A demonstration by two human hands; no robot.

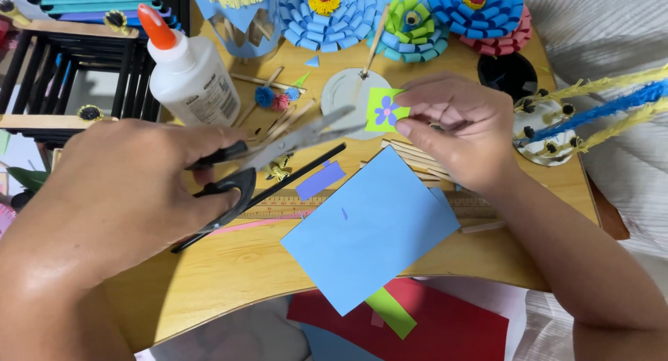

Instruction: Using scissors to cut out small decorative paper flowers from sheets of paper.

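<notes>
Two hands at work above the tabletop: my left hand grips open scissors, my right hand pinching the green flower square steady at the blades for trimming.

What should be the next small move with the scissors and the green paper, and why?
Probably close the blades a little along the flower's outline. The left hand holds the scissors with the blades open, their tips at the edge of the small green paper, and the right hand pinches that paper. The purple flower has green margin around it.
</notes>
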